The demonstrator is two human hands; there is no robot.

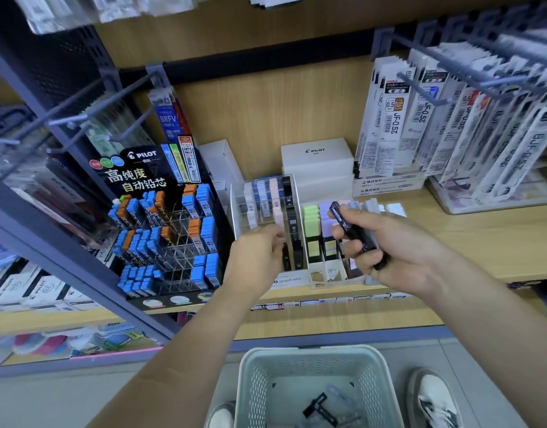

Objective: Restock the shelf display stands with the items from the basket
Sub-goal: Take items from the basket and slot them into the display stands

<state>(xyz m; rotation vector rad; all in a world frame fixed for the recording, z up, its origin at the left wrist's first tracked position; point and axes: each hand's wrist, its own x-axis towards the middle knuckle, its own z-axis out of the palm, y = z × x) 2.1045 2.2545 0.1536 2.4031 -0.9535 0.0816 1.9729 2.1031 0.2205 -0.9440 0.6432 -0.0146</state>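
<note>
Basket [312, 358] sits below right hand [389, 245] gripping black cases [352, 233] near left hand [256, 257]

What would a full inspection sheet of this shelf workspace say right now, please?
Surface: wooden shelf carrying the display stands.
Job's things: clear stand with rows of pastel and black lead cases; basket on the floor, a few items left inside.
Clutter: white boxes behind the stand; black Pilot lead display to its left.
Hands: left hand at the stand's black row, grip hidden; right hand grips black cases.
Cables: nothing seen.
Surroundings: refill packs hanging on hooks; shoe beside the basket.
</note>
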